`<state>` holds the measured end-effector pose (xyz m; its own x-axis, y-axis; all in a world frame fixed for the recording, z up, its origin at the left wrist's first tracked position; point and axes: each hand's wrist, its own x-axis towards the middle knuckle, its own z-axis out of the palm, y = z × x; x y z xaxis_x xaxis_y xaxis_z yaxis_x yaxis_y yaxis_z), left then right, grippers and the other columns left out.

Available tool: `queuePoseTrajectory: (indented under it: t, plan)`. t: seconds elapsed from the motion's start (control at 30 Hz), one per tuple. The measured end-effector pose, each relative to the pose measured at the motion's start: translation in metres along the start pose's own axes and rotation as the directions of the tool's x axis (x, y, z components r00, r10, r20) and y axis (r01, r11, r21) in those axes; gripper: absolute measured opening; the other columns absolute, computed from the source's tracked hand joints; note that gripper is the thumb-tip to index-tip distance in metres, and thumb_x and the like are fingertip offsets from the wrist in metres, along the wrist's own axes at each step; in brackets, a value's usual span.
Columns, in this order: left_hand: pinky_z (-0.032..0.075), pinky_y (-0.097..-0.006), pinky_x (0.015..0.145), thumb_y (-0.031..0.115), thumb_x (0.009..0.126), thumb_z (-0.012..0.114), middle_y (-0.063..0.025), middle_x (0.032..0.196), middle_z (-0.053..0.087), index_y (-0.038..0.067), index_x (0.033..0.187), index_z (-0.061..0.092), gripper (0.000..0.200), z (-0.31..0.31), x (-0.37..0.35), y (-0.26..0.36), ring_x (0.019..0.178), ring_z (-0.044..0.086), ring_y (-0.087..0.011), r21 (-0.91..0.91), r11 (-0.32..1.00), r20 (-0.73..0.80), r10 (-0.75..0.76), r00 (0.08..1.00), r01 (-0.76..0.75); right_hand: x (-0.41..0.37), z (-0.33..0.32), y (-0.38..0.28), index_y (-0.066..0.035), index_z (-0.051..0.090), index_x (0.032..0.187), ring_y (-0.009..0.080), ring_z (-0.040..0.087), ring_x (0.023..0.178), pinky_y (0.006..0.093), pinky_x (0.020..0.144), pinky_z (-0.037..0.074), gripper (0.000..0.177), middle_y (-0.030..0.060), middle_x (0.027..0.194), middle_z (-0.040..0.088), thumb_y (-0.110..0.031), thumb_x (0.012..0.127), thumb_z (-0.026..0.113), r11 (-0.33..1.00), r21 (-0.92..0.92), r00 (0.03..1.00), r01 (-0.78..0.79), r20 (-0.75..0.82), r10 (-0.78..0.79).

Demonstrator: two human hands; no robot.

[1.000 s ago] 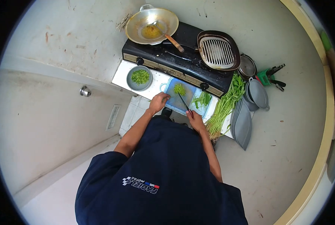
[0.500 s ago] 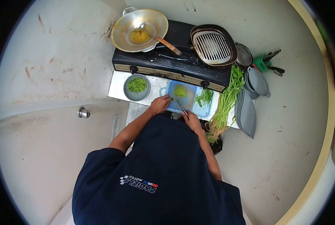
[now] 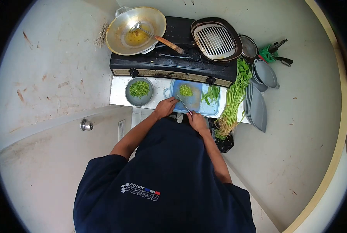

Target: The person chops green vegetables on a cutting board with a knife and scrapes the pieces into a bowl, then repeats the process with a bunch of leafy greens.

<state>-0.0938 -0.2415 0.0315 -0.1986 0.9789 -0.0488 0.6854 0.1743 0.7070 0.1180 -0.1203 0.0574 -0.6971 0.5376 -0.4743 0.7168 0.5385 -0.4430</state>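
My right hand [image 3: 197,121] is wrapped round the handle of a knife [image 3: 184,104], whose blade slants up and left over a blue cutting board [image 3: 197,101]. Close to the blade's tip, at the board's left edge, my left hand [image 3: 166,107] has its fingers drawn together; what they hold, if anything, is too small to make out. Beyond the blade lies a small heap of chopped greens [image 3: 186,91]. On the board's right side rest some cut leaves [image 3: 211,94]. To the left, a grey bowl [image 3: 128,98] contains more chopped greens [image 3: 139,88].
Behind the board stands a black gas stove [image 3: 158,64], bearing a wok [image 3: 115,33] with a wooden-handled ladle [image 3: 169,44] and a grill pan [image 3: 216,42]. A bunch of rooted greens [image 3: 233,101] and stacked grey plates [image 3: 257,108] are at right. A black bag [image 3: 226,144] sits below.
The whole view has shifted slightly, moving the stove and counter up and left. Both hands and the knife keep nearly the same place over the board.
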Motion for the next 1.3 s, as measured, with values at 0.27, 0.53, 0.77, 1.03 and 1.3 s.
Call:
queuePoseTrajectory:
  t: [0.27, 0.53, 0.77, 1.03, 1.3]
  plan:
    - [0.057, -0.0446, 0.082, 0.005, 0.092, 0.059, -0.0129, 0.102, 0.062, 0.006, 0.119, 0.065, 0.028, 0.009, -0.001, 0.001, 0.096, 0.064, -0.0352, 0.039, 0.999, -0.092, -0.021, 0.995, 0.025, 0.022, 0.006, 0.004, 0.001, 0.07, 0.108, 0.0491, 0.068, 0.094, 0.0555, 0.087, 0.054, 0.049, 0.0319, 0.1, 0.069, -0.043, 0.104, 0.049, 0.998, -0.047, 0.997, 0.039, 0.075, -0.036]
    - [0.055, -0.0439, 0.087, 0.004, 0.088, 0.06, -0.0117, 0.106, 0.062, 0.006, 0.12, 0.065, 0.032, 0.02, -0.002, -0.003, 0.099, 0.062, -0.0348, 0.087, 0.996, -0.124, -0.017, 0.992, 0.028, 0.008, 0.016, 0.021, 0.004, 0.071, 0.094, 0.0507, 0.068, 0.085, 0.0557, 0.083, 0.054, 0.052, 0.0313, 0.086, 0.07, -0.043, 0.103, 0.051, 0.996, -0.078, 0.998, 0.04, 0.044, -0.037]
    - [0.055, -0.0441, 0.086, 0.003, 0.088, 0.061, -0.0117, 0.103, 0.061, 0.006, 0.118, 0.066, 0.03, 0.015, -0.005, 0.003, 0.098, 0.062, -0.0337, 0.075, 0.997, -0.151, -0.011, 0.988, 0.022, 0.008, -0.006, -0.01, 0.004, 0.07, 0.095, 0.0504, 0.068, 0.084, 0.056, 0.081, 0.055, 0.052, 0.0314, 0.085, 0.069, -0.044, 0.104, 0.049, 0.999, 0.0, 0.999, 0.034, -0.012, -0.034]
    - [0.055, -0.0435, 0.086, 0.004, 0.089, 0.061, -0.0117, 0.101, 0.061, 0.006, 0.119, 0.066, 0.03, 0.019, -0.004, 0.001, 0.097, 0.062, -0.0332, 0.113, 0.994, -0.159, 0.008, 0.987, 0.01, 0.006, 0.007, -0.003, 0.004, 0.069, 0.101, 0.0479, 0.07, 0.083, 0.056, 0.078, 0.056, 0.048, 0.0304, 0.087, 0.07, -0.04, 0.103, 0.05, 0.996, -0.051, 0.997, 0.077, 0.005, -0.077]
    - [0.055, -0.0438, 0.087, 0.003, 0.089, 0.061, -0.0131, 0.102, 0.062, 0.006, 0.119, 0.066, 0.03, 0.017, -0.003, 0.004, 0.097, 0.062, -0.0355, 0.109, 0.994, -0.144, -0.016, 0.989, 0.032, 0.016, 0.009, -0.009, 0.003, 0.069, 0.1, 0.0465, 0.071, 0.085, 0.055, 0.078, 0.057, 0.046, 0.0289, 0.091, 0.07, -0.039, 0.103, 0.05, 0.994, -0.076, 0.997, 0.074, -0.018, -0.076]
